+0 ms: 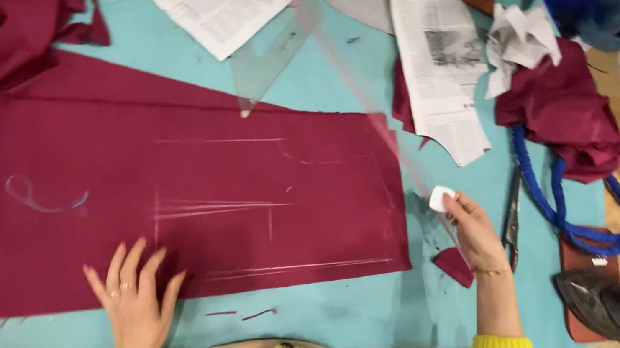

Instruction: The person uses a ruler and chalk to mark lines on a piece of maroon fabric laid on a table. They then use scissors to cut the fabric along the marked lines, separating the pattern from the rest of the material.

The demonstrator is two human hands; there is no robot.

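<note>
Left hand [133, 303] flat, fingers spread, pressing cloth [186, 196] at near edge.
Right hand [474, 234] pinches chalk [441, 198] just off cloth's right edge; cloth runs left-right, chalk lines leftward of chalk.

Left hand [133, 303] flat on maroon cloth [186, 196] — right hand [474, 234] pinching chalk [441, 198]

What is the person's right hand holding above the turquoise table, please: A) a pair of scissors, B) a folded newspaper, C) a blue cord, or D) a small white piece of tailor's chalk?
D: the right hand pinches a small white piece of tailor's chalk at its fingertips, while the scissors lie beside it on the table.
</note>
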